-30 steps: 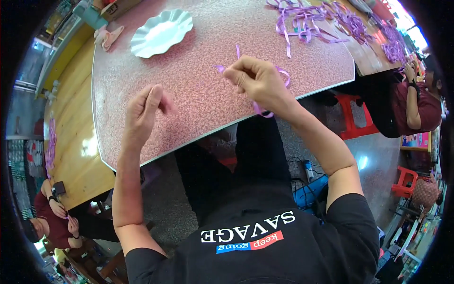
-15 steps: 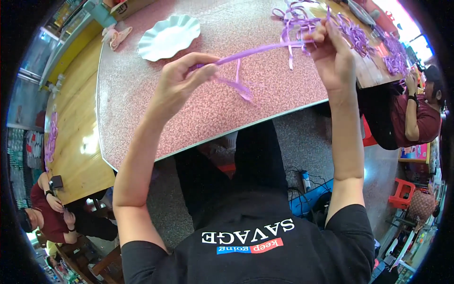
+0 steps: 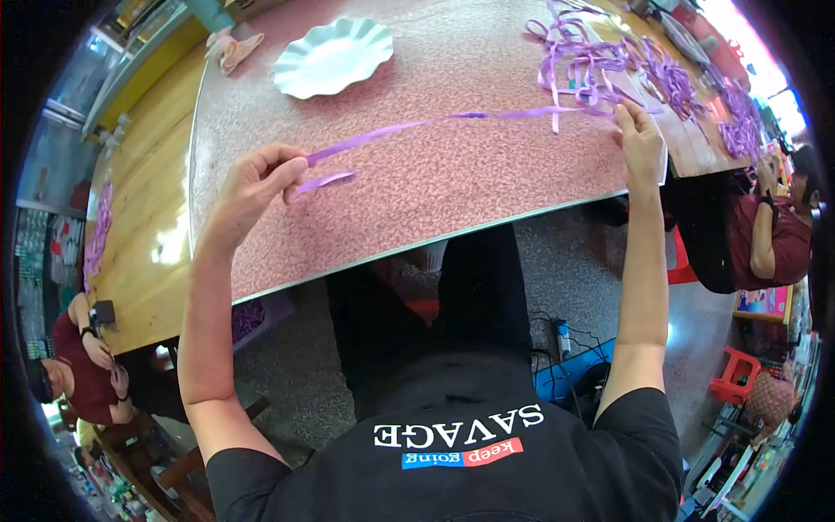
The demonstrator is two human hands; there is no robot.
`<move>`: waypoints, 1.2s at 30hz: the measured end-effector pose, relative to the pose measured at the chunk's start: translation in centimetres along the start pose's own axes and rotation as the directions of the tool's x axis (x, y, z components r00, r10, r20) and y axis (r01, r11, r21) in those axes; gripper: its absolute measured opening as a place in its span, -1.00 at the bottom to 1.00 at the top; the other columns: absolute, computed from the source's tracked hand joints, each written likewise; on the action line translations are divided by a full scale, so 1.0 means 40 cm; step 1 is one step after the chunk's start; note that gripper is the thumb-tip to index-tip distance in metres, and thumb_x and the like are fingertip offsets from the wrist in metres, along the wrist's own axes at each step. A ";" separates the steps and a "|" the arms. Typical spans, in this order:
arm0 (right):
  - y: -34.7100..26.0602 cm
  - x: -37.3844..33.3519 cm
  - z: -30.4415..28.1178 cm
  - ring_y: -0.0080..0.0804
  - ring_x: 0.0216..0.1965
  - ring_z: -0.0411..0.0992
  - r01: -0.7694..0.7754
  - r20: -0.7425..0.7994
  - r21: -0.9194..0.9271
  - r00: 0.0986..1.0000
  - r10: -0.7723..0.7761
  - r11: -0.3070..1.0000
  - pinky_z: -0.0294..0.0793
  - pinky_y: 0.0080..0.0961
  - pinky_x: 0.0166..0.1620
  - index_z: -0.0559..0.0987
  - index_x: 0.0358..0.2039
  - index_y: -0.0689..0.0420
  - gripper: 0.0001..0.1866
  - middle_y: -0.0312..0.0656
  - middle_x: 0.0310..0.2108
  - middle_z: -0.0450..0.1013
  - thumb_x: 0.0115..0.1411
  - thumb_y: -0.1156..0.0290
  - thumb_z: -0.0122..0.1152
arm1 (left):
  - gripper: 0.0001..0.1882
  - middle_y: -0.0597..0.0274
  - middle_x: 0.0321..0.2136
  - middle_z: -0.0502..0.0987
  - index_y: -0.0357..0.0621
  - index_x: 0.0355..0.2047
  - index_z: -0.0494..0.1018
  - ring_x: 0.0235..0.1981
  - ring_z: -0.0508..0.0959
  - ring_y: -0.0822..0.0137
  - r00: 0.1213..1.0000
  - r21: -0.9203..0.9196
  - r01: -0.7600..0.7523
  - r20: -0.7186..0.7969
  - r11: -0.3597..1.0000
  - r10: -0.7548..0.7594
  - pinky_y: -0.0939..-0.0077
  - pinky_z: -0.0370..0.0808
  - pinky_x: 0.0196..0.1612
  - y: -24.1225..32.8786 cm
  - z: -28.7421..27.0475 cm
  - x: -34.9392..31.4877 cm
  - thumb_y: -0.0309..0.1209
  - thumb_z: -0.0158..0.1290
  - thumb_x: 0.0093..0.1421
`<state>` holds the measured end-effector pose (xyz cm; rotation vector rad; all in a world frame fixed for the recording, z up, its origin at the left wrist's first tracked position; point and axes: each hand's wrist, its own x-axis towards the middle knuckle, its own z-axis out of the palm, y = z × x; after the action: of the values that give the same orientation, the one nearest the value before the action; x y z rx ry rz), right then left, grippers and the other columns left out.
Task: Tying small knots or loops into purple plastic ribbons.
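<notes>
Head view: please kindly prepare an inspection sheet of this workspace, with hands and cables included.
Surface: pink speckled tabletop, pale edge
Job's things: purple ribbon spanning both hands; short purple strip below it at left
Clutter: scalloped plate; heaped purple ribbons at far right
Hands: left hand and right hand each pinch the ribbon
Cables: black cables, low, right of centre
Surroundings: left-side person and right-side person, dark-red tops; red stool
</notes>
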<state>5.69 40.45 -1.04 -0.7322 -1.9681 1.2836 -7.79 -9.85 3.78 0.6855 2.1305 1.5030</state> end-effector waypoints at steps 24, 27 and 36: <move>-0.299 -0.334 0.311 -0.13 0.26 0.22 0.827 0.642 -0.199 0.515 -0.568 0.526 0.21 -0.12 0.28 0.48 0.10 0.18 -0.48 0.05 0.17 0.33 0.17 0.22 0.28 | -0.76 0.29 -0.54 0.51 -0.25 -0.26 0.56 -0.55 0.44 0.54 0.997 -0.038 0.021 0.079 0.999 -0.018 0.69 0.42 -0.46 0.037 0.087 -0.021 -0.30 0.08 0.28; -0.358 -0.407 0.361 -0.21 0.09 0.41 0.717 0.619 0.236 0.410 -0.670 0.656 0.40 -0.23 0.14 0.44 0.14 0.19 -0.50 0.01 0.03 0.46 0.21 0.30 0.25 | -0.72 0.33 -0.56 0.50 -0.23 -0.30 0.55 -0.54 0.44 0.56 0.987 -0.049 -0.066 0.146 0.997 0.073 0.68 0.39 -0.46 0.063 0.130 -0.006 -0.24 0.04 0.33; -0.347 -0.415 0.390 -0.64 -0.34 0.46 0.156 0.763 0.324 0.540 -0.356 0.933 0.44 -0.73 -0.30 0.61 -0.19 0.26 -0.82 -0.24 -0.30 0.54 0.23 0.46 0.24 | -0.52 0.27 -0.59 0.47 -0.21 -0.41 0.48 -0.53 0.47 0.50 0.964 -0.032 -0.210 0.160 0.977 0.213 0.61 0.42 -0.45 0.045 0.104 -0.012 -0.02 -0.10 0.37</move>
<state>2.50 14.36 3.47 0.3888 -2.4261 1.7958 -4.63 -6.60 4.21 1.0222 1.9724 1.5102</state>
